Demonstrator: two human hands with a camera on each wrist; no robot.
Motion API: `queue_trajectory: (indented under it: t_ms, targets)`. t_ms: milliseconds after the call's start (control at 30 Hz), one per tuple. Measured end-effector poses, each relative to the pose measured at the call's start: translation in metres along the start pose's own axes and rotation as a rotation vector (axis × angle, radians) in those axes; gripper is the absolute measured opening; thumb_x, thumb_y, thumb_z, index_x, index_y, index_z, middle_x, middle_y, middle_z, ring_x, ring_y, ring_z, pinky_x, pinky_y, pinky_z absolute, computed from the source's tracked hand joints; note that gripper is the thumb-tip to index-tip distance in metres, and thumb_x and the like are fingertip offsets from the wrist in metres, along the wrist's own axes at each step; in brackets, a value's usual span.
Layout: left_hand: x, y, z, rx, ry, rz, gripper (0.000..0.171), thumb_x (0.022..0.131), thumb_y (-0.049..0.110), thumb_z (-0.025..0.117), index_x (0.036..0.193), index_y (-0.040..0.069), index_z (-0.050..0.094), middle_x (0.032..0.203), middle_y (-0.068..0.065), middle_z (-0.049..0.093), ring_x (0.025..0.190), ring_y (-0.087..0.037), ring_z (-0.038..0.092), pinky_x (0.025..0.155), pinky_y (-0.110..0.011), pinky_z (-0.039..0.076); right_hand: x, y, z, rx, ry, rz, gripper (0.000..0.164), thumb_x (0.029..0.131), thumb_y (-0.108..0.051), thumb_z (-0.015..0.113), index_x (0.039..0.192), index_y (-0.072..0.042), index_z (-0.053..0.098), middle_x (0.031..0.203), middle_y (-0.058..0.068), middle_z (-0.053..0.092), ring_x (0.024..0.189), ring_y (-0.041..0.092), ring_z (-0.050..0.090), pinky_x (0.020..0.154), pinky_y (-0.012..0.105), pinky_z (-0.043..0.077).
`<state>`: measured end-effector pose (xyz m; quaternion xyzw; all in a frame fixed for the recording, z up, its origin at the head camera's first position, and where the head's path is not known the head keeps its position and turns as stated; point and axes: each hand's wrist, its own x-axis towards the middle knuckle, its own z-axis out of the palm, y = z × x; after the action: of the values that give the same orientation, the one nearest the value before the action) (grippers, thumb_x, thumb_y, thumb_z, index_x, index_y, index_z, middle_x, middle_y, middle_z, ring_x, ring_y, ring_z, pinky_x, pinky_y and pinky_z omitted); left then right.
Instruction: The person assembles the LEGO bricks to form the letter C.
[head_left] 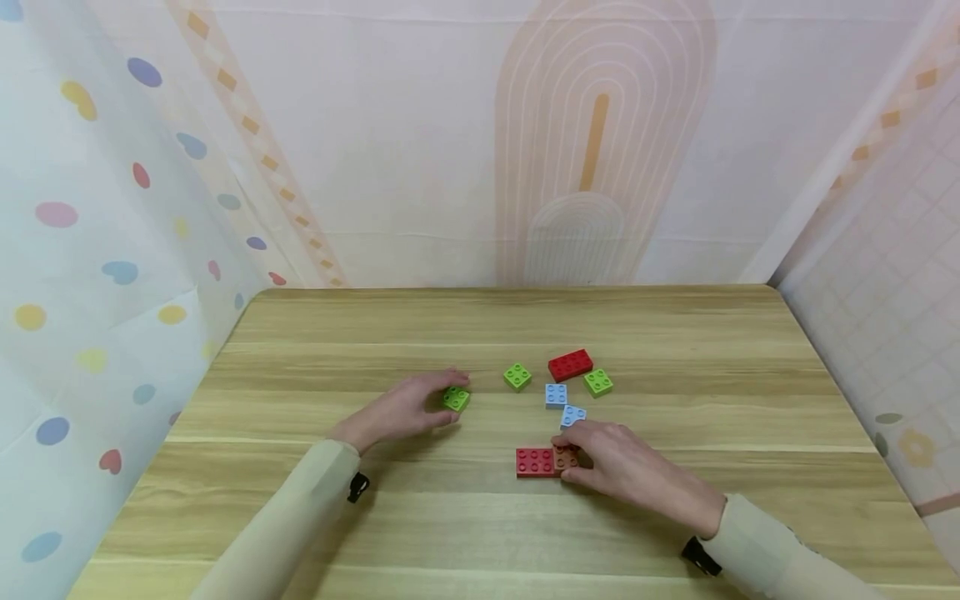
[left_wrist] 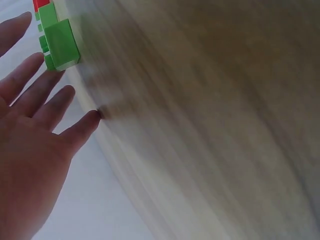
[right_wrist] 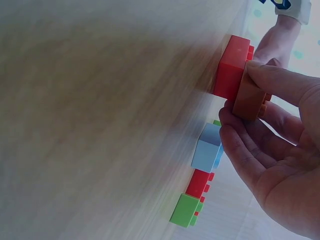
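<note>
As right hand (head_left: 618, 461) pinches brown brick (head_left: 565, 461) at right end of red brick (head_left: 535, 462), loose-fingered left hand (head_left: 412, 407) brackets green brick (head_left: 457, 399) farther left.

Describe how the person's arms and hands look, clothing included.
The left sleeve and right sleeve are pale beige. A black item shows beside the left, another beside the right, both too small to identify. The left hand and right hand are gloveless.

3 green bricks (head_left: 517, 377); 2 red (head_left: 571, 365); 2 blue (head_left: 556, 395); 1 brown (head_left: 566, 458)
</note>
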<state>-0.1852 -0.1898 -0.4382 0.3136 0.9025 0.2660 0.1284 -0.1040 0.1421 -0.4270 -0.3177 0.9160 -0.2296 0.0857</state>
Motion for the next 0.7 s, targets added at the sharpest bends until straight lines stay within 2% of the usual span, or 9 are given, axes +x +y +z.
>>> queue_trajectory:
  t_ms: [133, 300, 433, 700]
  targets:
    - [0.0, 0.001, 0.0, 0.034, -0.001, 0.021, 0.045, 0.09, 0.018, 0.07, 0.133, 0.013, 0.056, 0.14, -0.007, 0.052, 0.128, -0.025, 0.048, 0.107, -0.043, 0.039, 0.0, 0.0, 0.001, 0.001, 0.003, 0.0, 0.04, 0.084, -0.028, 0.076, 0.117, -0.007, 0.068, 0.11, 0.002, 0.068, 0.096, 0.011, 0.061, 0.083, 0.035, 0.054]
    - [0.0, 0.003, 0.002, 0.064, 0.038, 0.052, 0.039, 0.09, 0.007, 0.069, 0.127, 0.008, 0.06, 0.127, -0.007, 0.061, 0.118, -0.023, 0.056, 0.101, -0.04, 0.046, 0.0, 0.001, 0.001, 0.01, 0.007, 0.0, 0.039, 0.084, -0.027, 0.077, 0.117, -0.007, 0.067, 0.109, 0.002, 0.068, 0.097, 0.012, 0.062, 0.082, 0.034, 0.054]
    - [-0.001, 0.006, 0.006, 0.087, 0.084, 0.056, 0.037, 0.088, 0.01, 0.071, 0.124, 0.007, 0.062, 0.121, -0.005, 0.064, 0.113, -0.02, 0.059, 0.098, -0.039, 0.047, 0.0, 0.001, 0.001, 0.01, 0.012, -0.004, 0.039, 0.084, -0.026, 0.077, 0.116, -0.007, 0.068, 0.109, 0.002, 0.068, 0.095, 0.012, 0.061, 0.081, 0.034, 0.054]
    - [-0.008, 0.023, 0.016, 0.068, 0.137, 0.117, 0.041, 0.088, 0.017, 0.072, 0.125, 0.007, 0.061, 0.123, -0.008, 0.064, 0.113, -0.023, 0.06, 0.099, -0.04, 0.047, -0.001, 0.0, 0.001, 0.002, 0.023, -0.009, 0.04, 0.083, -0.027, 0.077, 0.116, -0.007, 0.067, 0.108, 0.002, 0.068, 0.096, 0.012, 0.062, 0.082, 0.034, 0.054]
